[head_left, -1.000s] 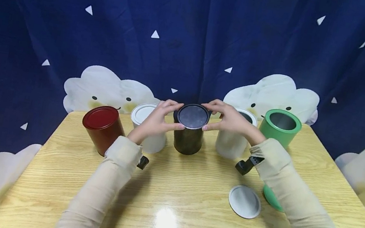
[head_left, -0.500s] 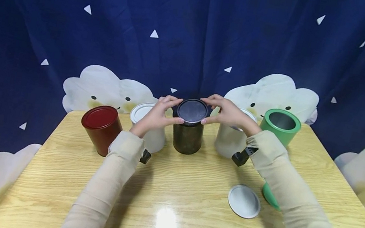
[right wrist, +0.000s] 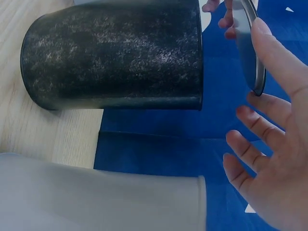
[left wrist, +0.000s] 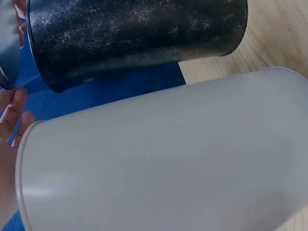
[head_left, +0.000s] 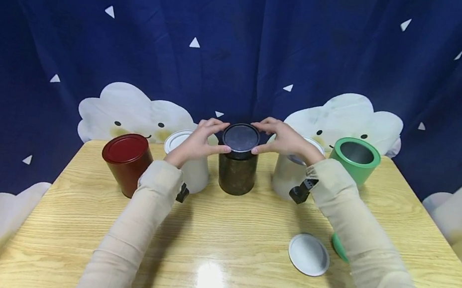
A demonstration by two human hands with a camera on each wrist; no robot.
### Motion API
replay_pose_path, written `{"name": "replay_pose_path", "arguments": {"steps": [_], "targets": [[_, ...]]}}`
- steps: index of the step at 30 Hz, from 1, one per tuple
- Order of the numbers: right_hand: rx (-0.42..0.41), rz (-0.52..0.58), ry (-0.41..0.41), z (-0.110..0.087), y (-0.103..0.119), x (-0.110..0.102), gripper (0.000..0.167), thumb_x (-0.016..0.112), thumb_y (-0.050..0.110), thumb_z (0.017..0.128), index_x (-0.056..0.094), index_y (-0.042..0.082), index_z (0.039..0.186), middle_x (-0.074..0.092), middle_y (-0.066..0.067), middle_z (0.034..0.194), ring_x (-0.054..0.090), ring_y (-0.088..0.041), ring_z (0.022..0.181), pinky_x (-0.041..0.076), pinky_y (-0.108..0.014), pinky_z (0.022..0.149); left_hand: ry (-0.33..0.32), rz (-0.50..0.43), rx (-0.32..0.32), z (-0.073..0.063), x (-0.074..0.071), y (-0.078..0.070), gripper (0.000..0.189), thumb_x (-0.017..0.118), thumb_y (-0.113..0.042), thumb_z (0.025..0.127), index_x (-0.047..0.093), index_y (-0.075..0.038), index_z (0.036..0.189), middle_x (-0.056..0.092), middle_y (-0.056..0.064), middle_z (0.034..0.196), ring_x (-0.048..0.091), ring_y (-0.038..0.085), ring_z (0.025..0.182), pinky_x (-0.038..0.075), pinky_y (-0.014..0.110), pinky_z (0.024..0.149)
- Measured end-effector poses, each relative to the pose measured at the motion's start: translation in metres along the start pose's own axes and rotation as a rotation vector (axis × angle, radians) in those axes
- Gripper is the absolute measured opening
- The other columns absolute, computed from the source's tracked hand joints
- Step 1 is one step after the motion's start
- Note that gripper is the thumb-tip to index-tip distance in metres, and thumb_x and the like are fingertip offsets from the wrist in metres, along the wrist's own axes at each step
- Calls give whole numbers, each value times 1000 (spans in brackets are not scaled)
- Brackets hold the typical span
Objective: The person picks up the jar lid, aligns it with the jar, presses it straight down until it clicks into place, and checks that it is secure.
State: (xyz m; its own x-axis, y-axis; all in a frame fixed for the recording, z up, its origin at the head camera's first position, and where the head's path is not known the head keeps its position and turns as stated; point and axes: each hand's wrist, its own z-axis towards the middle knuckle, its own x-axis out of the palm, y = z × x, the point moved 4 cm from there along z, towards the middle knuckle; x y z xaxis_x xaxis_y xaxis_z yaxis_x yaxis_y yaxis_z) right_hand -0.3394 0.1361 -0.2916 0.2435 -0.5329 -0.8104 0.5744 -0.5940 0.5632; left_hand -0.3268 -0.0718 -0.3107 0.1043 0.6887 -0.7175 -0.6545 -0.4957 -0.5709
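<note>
Black lid [head_left: 241, 137]: round, recessed face up, held above the mouth of the black can [head_left: 236, 175], a gap showing between them in the right wrist view.

Left hand [head_left: 203, 143]: on the lid's left edge, thumb on the near side and fingers on the far side, parted about the rim; the left wrist view cuts off much of the grip, so its exact contact is uncertain.

Right hand [head_left: 283, 140]: on the right edge, thumb and index finger apart with the rim pinched between, remaining fingers spread off the lid.

Black can: upright on the tabletop [head_left: 236, 281], between a white can [head_left: 196, 174] with a white top and a second white can [head_left: 284, 177].

Outermost: red can [head_left: 131, 171], left; green can [head_left: 355, 163], open-topped, right.

Grey disc [head_left: 308, 254]: flat on the tabletop, near right sleeve [head_left: 360, 245].

Backdrop: blue curtain [head_left: 238, 39].
</note>
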Motion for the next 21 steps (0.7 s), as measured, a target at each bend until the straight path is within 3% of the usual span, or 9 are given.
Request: {"name": "replay_pose_path", "arguments": {"steps": [8, 21], "targets": [[38, -43, 20, 5, -5, 1, 71, 77, 25, 72, 47, 3, 132, 48, -14, 120, 41, -29, 107, 33, -44, 91, 19, 41, -32, 3, 0, 6, 61, 73, -21, 77, 49, 1, 129, 48, 12, 124, 33, 29, 112, 26, 42, 94], [36, -76, 49, 10, -13, 6, 71, 78, 28, 72, 48, 3, 131, 49, -14, 121, 39, -28, 105, 32, -42, 90, 76, 88, -88, 7, 4, 14, 62, 72, -27, 78, 49, -1, 130, 48, 11, 124, 31, 28, 114, 21, 44, 95]]}}
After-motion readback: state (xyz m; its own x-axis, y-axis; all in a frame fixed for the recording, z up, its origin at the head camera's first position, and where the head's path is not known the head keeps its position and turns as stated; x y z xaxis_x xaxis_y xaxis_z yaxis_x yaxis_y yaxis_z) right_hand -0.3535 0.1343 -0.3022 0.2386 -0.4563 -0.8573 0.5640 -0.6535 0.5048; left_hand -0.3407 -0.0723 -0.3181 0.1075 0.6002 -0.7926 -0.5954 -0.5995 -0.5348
